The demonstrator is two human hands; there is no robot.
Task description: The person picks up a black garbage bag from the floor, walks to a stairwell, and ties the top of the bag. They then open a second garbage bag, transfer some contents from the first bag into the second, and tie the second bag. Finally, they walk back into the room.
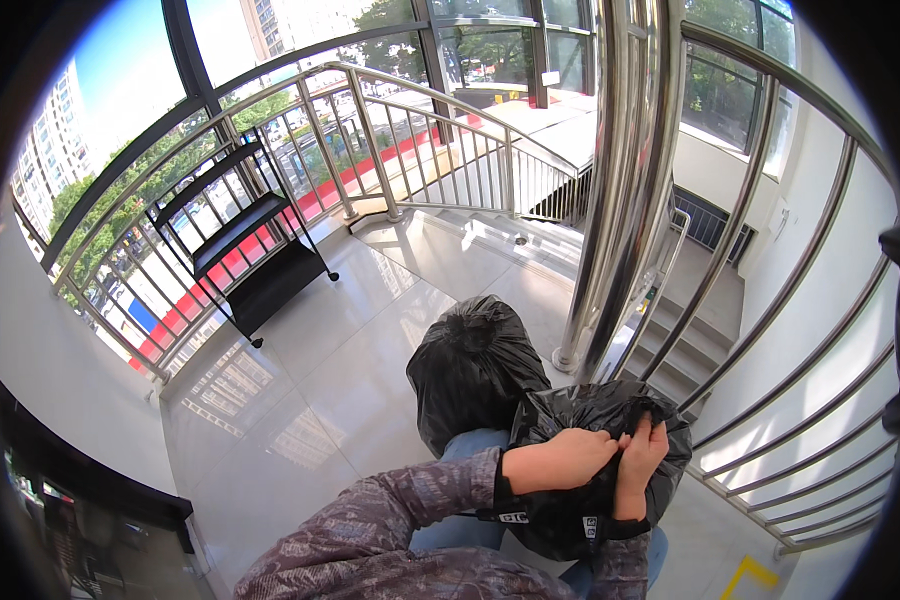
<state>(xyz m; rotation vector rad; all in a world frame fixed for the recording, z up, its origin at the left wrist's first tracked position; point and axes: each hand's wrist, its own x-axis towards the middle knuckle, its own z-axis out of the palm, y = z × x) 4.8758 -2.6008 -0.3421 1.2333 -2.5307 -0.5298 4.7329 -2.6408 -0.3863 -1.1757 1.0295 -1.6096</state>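
Two full black plastic bags stand in front of me on the tiled floor. The farther bag (472,375) has its top gathered into a knot. The nearer bag (562,517) sits between my knees, against the metal railing. My right hand (641,457) grips the gathered black plastic at the top of this nearer bag, fingers pointing up. Beside it, my left hand (570,459) is closed with its fingertips meeting my right hand; whether it pinches a bit of the plastic I cannot tell. Dark patterned sleeves cover both arms.
A black three-tier wheeled cart (240,232) stands by the stainless steel railing (382,142) at the windows. Steel posts (622,187) rise just beyond the bags. Stairs (525,232) lead down ahead, with more steps (675,352) at the right. Yellow tape (750,574) marks the floor lower right.
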